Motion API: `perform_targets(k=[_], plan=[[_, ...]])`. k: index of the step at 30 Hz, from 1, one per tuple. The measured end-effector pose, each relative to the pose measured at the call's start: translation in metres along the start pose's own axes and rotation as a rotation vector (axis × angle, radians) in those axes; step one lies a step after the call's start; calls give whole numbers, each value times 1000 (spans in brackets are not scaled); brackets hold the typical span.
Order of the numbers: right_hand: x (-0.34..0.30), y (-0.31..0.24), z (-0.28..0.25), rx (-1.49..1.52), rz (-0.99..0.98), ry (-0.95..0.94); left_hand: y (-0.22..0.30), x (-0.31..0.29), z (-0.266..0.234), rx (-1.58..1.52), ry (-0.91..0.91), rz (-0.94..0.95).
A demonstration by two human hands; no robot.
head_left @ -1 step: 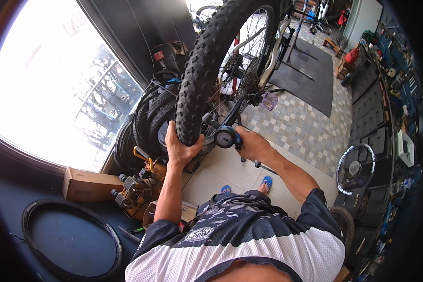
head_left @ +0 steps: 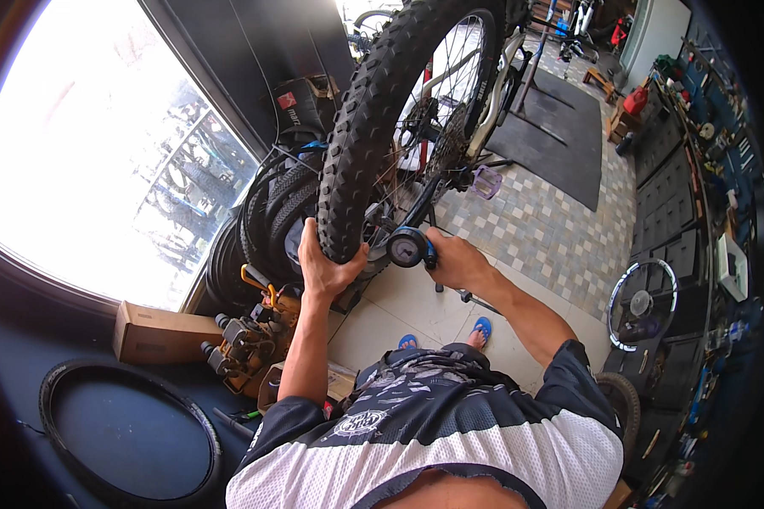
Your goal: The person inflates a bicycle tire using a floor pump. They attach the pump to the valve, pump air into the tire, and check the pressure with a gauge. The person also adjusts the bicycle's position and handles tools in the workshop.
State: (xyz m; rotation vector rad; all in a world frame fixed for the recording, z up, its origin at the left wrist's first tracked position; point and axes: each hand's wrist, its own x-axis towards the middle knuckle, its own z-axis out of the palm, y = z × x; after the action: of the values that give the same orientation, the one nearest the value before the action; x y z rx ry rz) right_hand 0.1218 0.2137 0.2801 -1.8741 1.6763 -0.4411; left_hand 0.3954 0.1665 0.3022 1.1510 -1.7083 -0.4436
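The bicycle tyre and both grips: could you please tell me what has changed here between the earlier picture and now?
Nothing has visibly moved, and nothing was taken hold of or let go. The left grip is still on the knobby tyre, the right grip still holds the round dial gauge, and the purple pedal stayed as it was.

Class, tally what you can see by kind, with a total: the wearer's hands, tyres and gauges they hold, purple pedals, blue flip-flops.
Left hand and right hand: 2
Held tyre: 1
Held gauge: 1
Purple pedal: 1
Blue flip-flops: 2
Total: 7
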Motion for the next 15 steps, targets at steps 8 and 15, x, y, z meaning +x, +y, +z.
perform_targets(k=[8,15], plan=[[0,-2,-2,-15,17,6,-3,0,2,0,2,8],[6,-4,-7,-31,31,-13,-9,6,4,-1,12,32]])
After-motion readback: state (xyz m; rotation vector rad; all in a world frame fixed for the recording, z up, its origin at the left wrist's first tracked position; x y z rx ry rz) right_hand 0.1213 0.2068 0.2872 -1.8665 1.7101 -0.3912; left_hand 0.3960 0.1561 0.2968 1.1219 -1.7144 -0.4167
